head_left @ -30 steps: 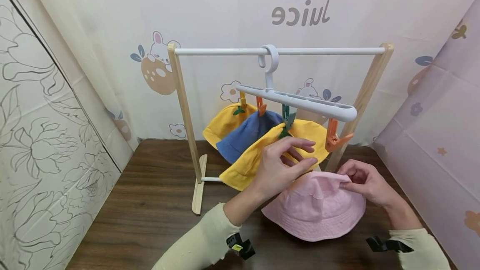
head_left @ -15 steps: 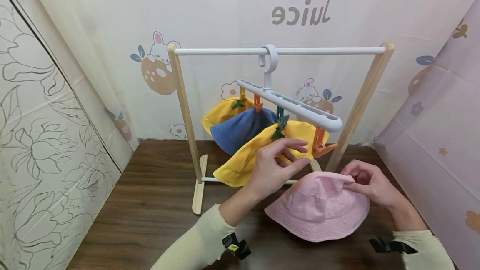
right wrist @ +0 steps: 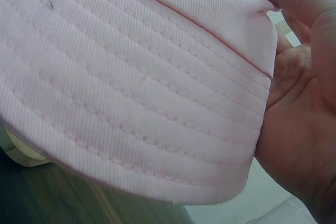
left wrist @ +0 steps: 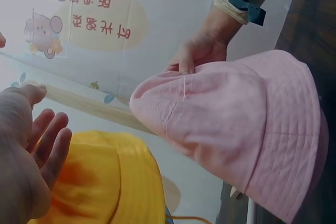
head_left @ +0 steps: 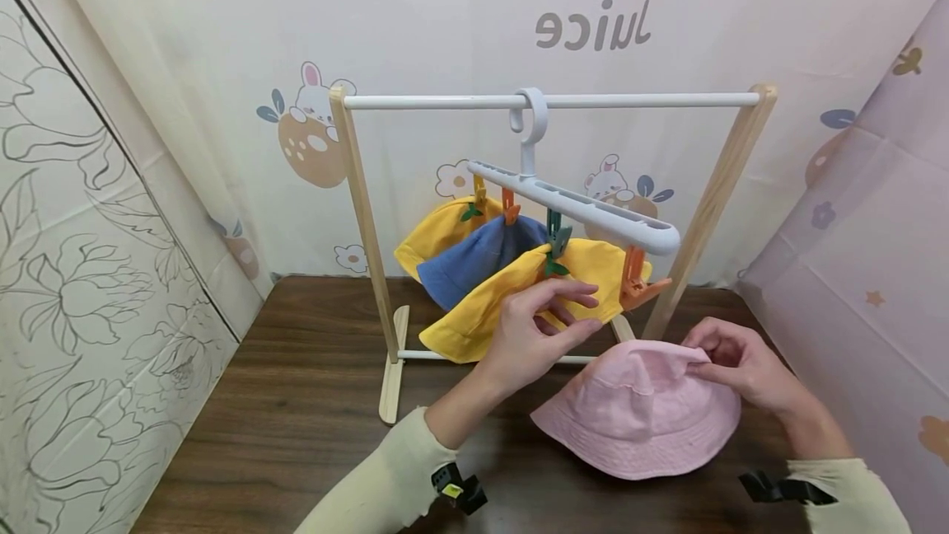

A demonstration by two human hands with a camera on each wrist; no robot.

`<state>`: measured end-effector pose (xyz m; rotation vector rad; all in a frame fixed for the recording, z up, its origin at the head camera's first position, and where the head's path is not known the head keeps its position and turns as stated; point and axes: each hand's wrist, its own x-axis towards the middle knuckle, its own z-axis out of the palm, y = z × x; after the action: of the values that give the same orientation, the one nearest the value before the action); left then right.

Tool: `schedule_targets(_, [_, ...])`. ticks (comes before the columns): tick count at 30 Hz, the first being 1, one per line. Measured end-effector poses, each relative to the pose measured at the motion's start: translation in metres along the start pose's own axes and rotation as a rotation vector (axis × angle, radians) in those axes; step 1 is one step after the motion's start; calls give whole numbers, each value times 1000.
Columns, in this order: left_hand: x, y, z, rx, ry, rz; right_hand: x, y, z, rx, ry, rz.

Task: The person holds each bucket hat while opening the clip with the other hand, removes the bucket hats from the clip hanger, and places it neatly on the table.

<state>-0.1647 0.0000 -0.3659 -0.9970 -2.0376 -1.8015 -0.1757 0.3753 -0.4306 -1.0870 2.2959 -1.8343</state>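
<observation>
Hat of pink cloth (head_left: 641, 419), lower right of the head view, is pinched at its crown by the right hand (head_left: 745, 365), brim toward the bottom of the frame (rows of stitching show in the right wrist view). Near the centre, the left hand (head_left: 530, 336) curves loosely, thumb and fingers apart, in front of a yellow hat (head_left: 474, 316); whether it touches the fabric is hard to tell. A green clip (head_left: 557, 239) holds that hat on a grey hanger (head_left: 586, 208); behind, toward the left, hang a blue hat (head_left: 470, 262) and a second yellow hat (head_left: 433, 231). An orange clip (head_left: 635, 285) dangles at the hanger's near end, right of centre. The hanger hooks onto a wooden-sided rack (head_left: 365, 221) on a dark table (head_left: 289, 410).
</observation>
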Motion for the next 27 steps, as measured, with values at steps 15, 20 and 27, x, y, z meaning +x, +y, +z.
schedule_targets(15, [-16,-3,-11,10,-69,-29,-8,-1,-7,37,19,-22])
schedule_targets(20, [-17,-4,-13,19,-75,-23,-9,-2,-9,48,14,-17])
schedule_targets(27, [-20,-5,-13,23,-79,-15,-14,-1,-14,55,19,-12])
